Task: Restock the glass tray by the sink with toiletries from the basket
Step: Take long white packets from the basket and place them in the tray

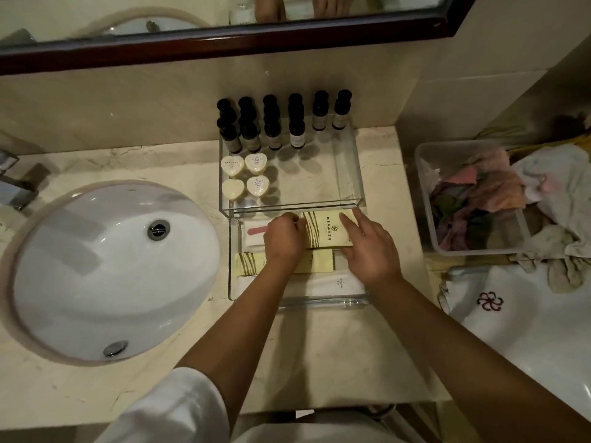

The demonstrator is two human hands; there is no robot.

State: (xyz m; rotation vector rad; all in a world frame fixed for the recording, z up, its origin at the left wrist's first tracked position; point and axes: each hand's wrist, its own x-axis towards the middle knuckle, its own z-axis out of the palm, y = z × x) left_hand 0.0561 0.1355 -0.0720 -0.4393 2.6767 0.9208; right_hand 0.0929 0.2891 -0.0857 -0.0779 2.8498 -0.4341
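With my left hand (283, 238) pinching one end of the striped packet (323, 230) and my right hand (372, 252) pressing it with straight fingers, I should square it flat against the glass tray (319, 302)'s far wall.

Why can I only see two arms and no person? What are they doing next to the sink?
The camera sits on the person's head and looks down, so only their arms show. This is a bathroom counter with a round sink. Beside it are two glass trays. The far tray holds small bottles and four heart-shaped soaps. Paper packets lie in the near tray. The left hand pinches one end of a yellow striped packet. The right hand rests straight fingers on its other side. On the right is a clear bin full of cloths.
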